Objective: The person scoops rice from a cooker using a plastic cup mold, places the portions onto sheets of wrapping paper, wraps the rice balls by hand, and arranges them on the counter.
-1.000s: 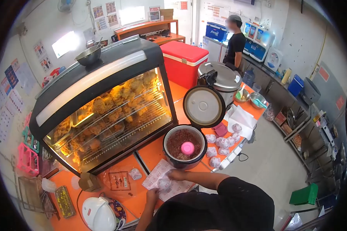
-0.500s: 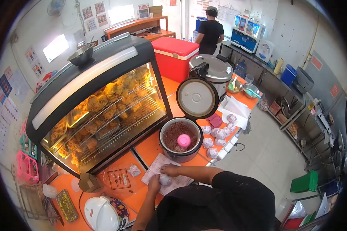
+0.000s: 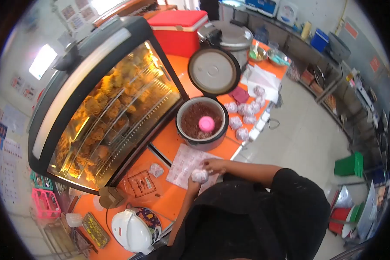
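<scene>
Both hands are at the near edge of the orange table, around a small paper-wrapped bundle [image 3: 199, 175]. My left hand [image 3: 194, 185] holds the bundle from below. My right hand [image 3: 214, 165] is at its upper right side, fingers bent against it. Under and behind them lie printed wrapping sheets [image 3: 184, 162]. Just beyond stands an open rice cooker [image 3: 202, 143] holding dark reddish rice, with a pink round scoop [image 3: 206, 124] in it. Several wrapped bundles [image 3: 248, 109] sit to its right, and one more wrapped bundle [image 3: 156, 170] lies to the left on the table.
A lit glass cabinet [image 3: 112, 112] of fried food fills the left. Behind are a red cooler [image 3: 177, 30], a large lidded pot [image 3: 229, 37] and metal bowls [image 3: 277, 57]. A white-lidded cooker [image 3: 130, 229] stands at the near left. Part of a person [image 3: 209, 8] shows at the top.
The view has tilted down and turned. The bundle, lying on the paper earlier, is now up between my hands nearer my body. The other person is almost out of view.
</scene>
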A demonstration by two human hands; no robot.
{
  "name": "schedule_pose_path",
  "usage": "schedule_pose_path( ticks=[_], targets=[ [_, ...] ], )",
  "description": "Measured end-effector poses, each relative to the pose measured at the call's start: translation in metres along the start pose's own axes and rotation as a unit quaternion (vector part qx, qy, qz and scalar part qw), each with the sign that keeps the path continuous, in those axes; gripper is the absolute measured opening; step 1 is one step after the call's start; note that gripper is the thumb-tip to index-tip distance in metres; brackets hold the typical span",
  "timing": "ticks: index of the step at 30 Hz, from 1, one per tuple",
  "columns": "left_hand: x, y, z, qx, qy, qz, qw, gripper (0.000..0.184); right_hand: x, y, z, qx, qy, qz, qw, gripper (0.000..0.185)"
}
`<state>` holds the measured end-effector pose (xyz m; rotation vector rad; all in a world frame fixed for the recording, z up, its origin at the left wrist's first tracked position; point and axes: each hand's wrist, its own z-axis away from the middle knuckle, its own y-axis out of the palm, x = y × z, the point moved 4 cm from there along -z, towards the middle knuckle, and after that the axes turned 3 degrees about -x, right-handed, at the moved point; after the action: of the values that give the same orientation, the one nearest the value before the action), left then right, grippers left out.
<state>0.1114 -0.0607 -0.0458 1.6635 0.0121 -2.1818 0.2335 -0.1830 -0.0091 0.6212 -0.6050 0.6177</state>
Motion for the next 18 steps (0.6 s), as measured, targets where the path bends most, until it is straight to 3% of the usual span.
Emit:
schedule_pose_path(
  ticks=[2,4,8,10,11,12,14,15,16,17,18],
  targets=[
    [-0.034,0.028,0.005,0.0,-0.022,-0.037,0.999,0.029,-0.007,-0.022,-0.003,-0.064,-0.115,0.138,0.982,0.032],
    [-0.038,0.045,0.004,-0.003,-0.09,-0.041,0.995,0.03,0.001,-0.039,0.008,-0.089,-0.222,0.317,0.918,0.033],
    [-0.051,0.071,-0.017,0.055,-0.076,-0.182,0.979,0.039,0.051,-0.035,0.084,-0.19,-0.167,0.383,0.888,0.042],
    [-0.073,0.094,-0.024,0.08,-0.047,-0.236,0.967,0.043,0.063,-0.031,0.109,-0.132,-0.221,0.352,0.9,0.065],
    [-0.086,0.111,-0.024,0.113,-0.061,-0.224,0.966,0.045,0.048,-0.04,0.102,-0.229,-0.34,0.393,0.823,0.066],
    [-0.098,0.125,-0.027,0.144,-0.073,-0.212,0.964,0.048,0.06,-0.048,0.112,-0.226,-0.343,0.394,0.822,0.066],
    [-0.106,0.144,-0.035,0.173,-0.069,-0.174,0.967,0.052,0.078,-0.076,0.123,-0.164,-0.194,0.285,0.924,0.06],
    [-0.108,0.155,-0.041,0.179,-0.021,-0.171,0.969,0.051,0.086,-0.092,0.123,-0.071,-0.173,0.19,0.964,0.054],
    [-0.111,0.168,-0.049,0.185,0.031,-0.169,0.968,0.051,0.082,-0.11,0.115,-0.042,-0.177,0.179,0.967,0.045],
    [-0.109,0.178,-0.058,0.19,0.023,-0.184,0.964,0.049,0.07,-0.132,0.096,0.012,-0.176,0.162,0.971,0.056],
    [-0.106,0.192,-0.07,0.195,0.023,-0.198,0.96,0.049,0.085,-0.151,0.105,-0.003,-0.181,0.275,0.944,0.06]
  ],
)
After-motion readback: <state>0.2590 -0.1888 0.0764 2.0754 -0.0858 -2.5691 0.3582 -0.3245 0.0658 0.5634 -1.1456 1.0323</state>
